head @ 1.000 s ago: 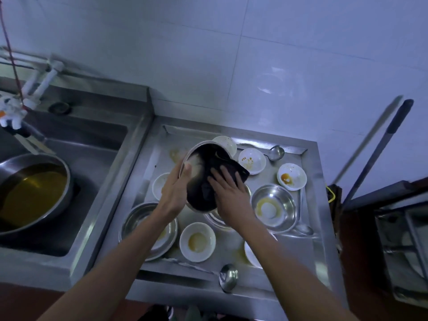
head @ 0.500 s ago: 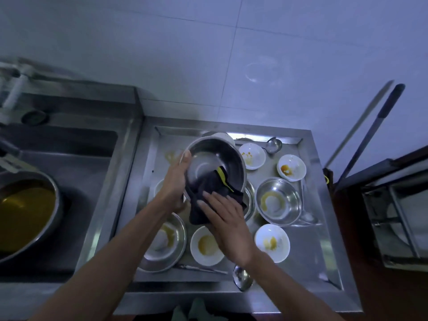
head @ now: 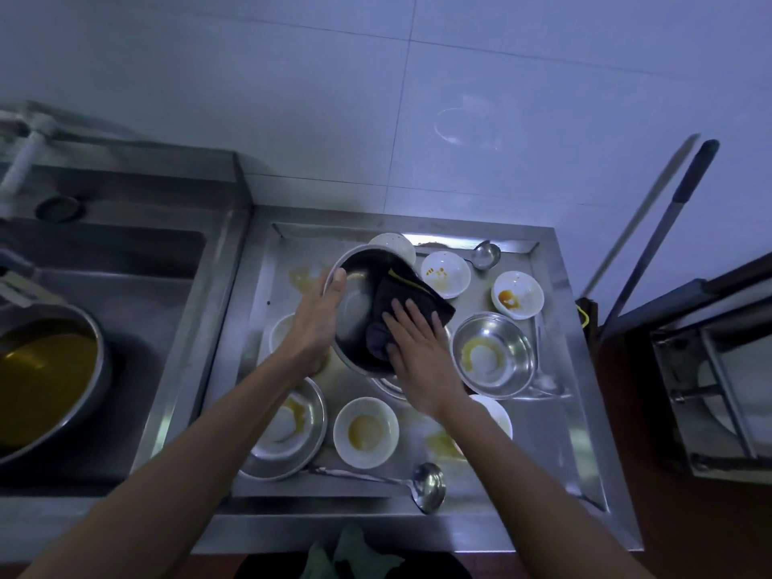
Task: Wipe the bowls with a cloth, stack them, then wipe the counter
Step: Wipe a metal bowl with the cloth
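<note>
My left hand (head: pixel 312 323) grips the left rim of a steel bowl (head: pixel 355 302), tilted up above the steel counter (head: pixel 555 453). Inside it lies a dark cloth (head: pixel 401 298) with a yellow stripe. My right hand (head: pixel 417 348) presses flat on the cloth, fingers straight. Around them on the counter stand dirty bowls: a steel bowl (head: pixel 493 355) at the right, a steel bowl (head: pixel 288 432) at the front left, and white bowls (head: pixel 365 432), (head: pixel 445 273), (head: pixel 518 294) stained with yellow sauce.
A ladle (head: pixel 426 486) lies near the counter's front edge and another ladle (head: pixel 484 254) at the back. Yellow spills mark the counter. At the left, a sink (head: pixel 138 261) holds a pan of yellow liquid (head: pixel 46 378). Long handles (head: pixel 668 227) lean on the wall at the right.
My right hand has moved up with the cloth from the bowl's lower rim into its inside. The left hand keeps its hold on the rim.
</note>
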